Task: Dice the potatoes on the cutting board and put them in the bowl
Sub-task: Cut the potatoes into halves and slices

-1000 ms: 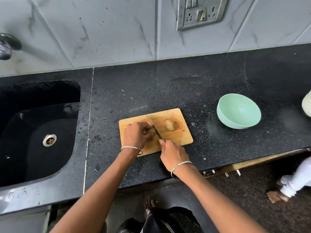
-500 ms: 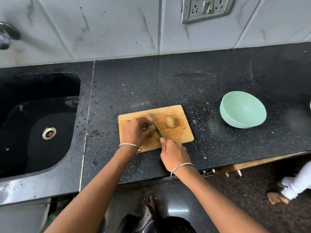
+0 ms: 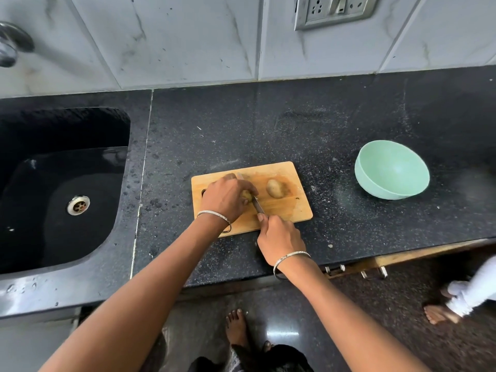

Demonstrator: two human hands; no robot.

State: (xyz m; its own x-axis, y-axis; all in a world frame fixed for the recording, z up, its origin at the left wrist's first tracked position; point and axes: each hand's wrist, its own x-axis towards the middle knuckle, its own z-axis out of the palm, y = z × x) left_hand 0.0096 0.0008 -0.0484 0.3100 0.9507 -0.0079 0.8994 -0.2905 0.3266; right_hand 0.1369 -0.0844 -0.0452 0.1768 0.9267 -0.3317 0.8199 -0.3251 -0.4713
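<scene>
**Potatoes on the board, one under the knife**

One potato (image 3: 245, 196) lies on the left half of the wooden cutting board (image 3: 284, 210), mostly covered by the left grip (image 3: 228, 198). This grip is turned knuckles-up, with its fingers curled down over the potato to pin it against the wood. The forearm reaches in from the lower left, and a thin silver bangle (image 3: 214, 214) sits at the wrist.

The right grip (image 3: 279, 234) hangs over the board's front edge and is clenched around the handle of a knife (image 3: 258, 205). The handle itself is hidden inside the fist. The forefinger is stretched forward along the back of the blade. The blade runs up and to the left from there, passing across the held potato just beside the left fingertips. Its tip shows beyond the left knuckles near the board's far edge. A second bangle (image 3: 291, 257) circles the right wrist.

The other potato (image 3: 274, 188), brown-skinned and whole as far as can be seen, rests by itself on the right half of the board, touched by neither grip.

The board lies near the front edge of the black speckled desk (image 3: 268, 124), about midway along it. A mint-green bowl (image 3: 391, 170) stands on the desk to the right of the board, well apart from it. At the desk's left end is a black sink (image 3: 40, 237) with a steel drain (image 3: 78, 205). A switch-and-socket plate (image 3: 335, 9) is fixed to the tiled wall behind.
</scene>
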